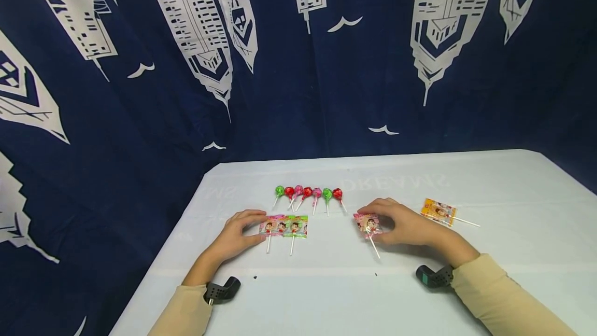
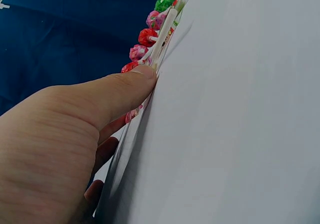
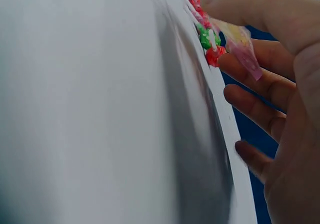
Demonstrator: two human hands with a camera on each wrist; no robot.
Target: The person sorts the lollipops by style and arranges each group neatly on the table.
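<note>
My right hand (image 1: 403, 224) pinches a pink-wrapped flat lollipop (image 1: 370, 223) between thumb and fingers, its white stick slanting down toward me. In the right wrist view, the pink and yellow wrapper (image 3: 242, 48) sticks out past the thumb, and the other fingers are spread and bent. On the table, my left hand (image 1: 238, 233) holds another pink-wrapped lollipop (image 1: 269, 227) at its left side, thumb below and fingertips above. A green-wrapped lollipop (image 1: 296, 226) lies at the right end of this short row, with pink wrapper between the two. In the left wrist view the thumb (image 2: 142, 76) presses the wrapper edge.
Behind the hands lies a row of several round lollipops in red, green and pink, such as a red one (image 1: 337, 194). An orange-wrapped lollipop (image 1: 438, 212) rests beyond the right forearm. The white table (image 1: 326, 294) meets a dark blue patterned cloth (image 1: 317, 92) at the back.
</note>
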